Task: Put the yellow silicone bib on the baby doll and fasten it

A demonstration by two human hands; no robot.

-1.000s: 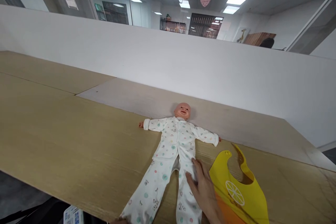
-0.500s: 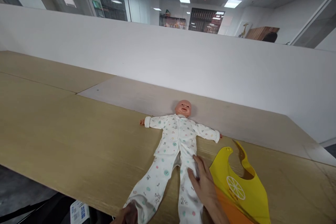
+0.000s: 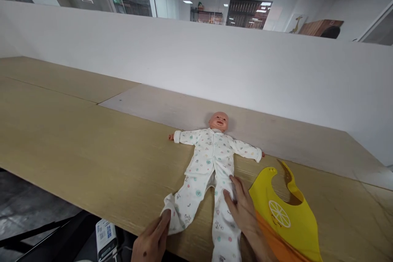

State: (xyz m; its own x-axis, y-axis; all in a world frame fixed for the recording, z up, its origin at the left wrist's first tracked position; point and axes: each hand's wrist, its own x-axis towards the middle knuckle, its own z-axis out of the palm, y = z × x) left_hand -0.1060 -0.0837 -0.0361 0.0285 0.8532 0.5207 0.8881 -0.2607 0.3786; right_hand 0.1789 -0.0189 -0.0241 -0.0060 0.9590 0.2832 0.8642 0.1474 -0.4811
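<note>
A baby doll [image 3: 213,151] lies on its back on the wooden table, arms spread, dressed in white printed pajamas. The end of the pajama leg [image 3: 181,208] on the picture's left is bunched up, and my left hand [image 3: 153,235] pinches its cuff between thumb and fingers. My right hand [image 3: 242,204] rests on the doll's other leg, fingers apart, lightly touching the cloth. Just right of that hand lies a yellow bib [image 3: 291,217] with a white citrus print and an orange lower part, partly behind my forearm.
The wooden table [image 3: 76,139] runs along a white partition wall [image 3: 184,57] with glass above it. Below the table's front edge at left are a dark strap and a white device [image 3: 106,237] with a label.
My left hand has moved up and right, lifting and folding the pajama leg's end upward. My right hand stays on the other leg. The view has shifted slightly.
</note>
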